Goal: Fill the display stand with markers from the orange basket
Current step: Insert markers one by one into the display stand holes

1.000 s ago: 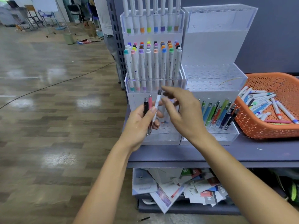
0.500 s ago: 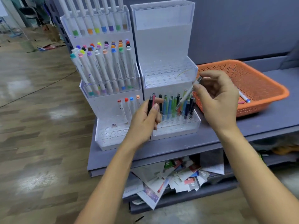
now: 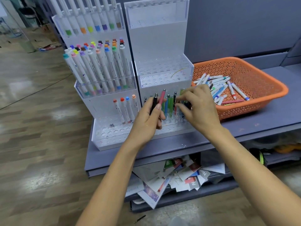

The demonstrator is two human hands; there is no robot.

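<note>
Right hand (image 3: 197, 110) now down among pens (image 3: 170, 105)

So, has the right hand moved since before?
Yes: right hand dropped from beside the orange plastic basket to the bottom pen row of the white display stand.

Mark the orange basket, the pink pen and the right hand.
orange basket (image 3: 260, 79), head view, bare mesh on its right side.
pink pen (image 3: 162, 97), head view, upper barrel.
right hand (image 3: 199, 110), head view, back of hand.

I see the grey counter (image 3: 268, 123) carrying one display stand (image 3: 104, 105) beyond my left hand (image 3: 146, 123), a second stand (image 3: 156, 43) behind my right hand (image 3: 199, 110), and the orange basket (image 3: 247, 110) further right.
</note>
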